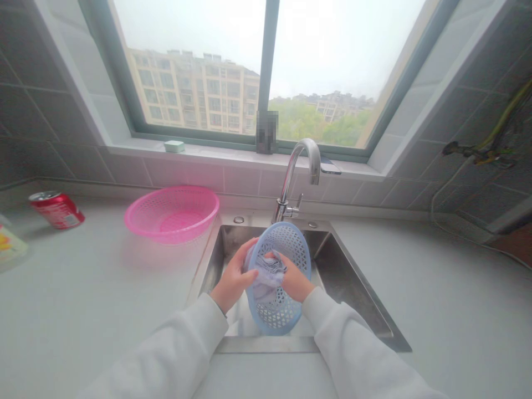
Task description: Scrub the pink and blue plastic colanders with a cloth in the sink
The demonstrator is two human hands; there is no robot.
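Note:
Over the metal sink (353, 288), a light blue plastic basket (277, 317) with a pierced pattern is tilted on its side, its inside facing me. My left hand (235, 278) grips the basket's left rim, thumb on the near side and fingers around the back. A crumpled pale lavender cloth (266, 282) lies against the inside of the basket. My right hand (293, 279) is closed on the cloth and presses it to the basket wall; some of its fingertips are hidden in the folds.
The chrome faucet (310, 152) arches behind the basket. Left of the sink stand a pink basket (172, 215) and a red can (58, 210). A partly cut-off container (10, 244) is at the left edge. A small pale green box (174, 146) sits on the windowsill.

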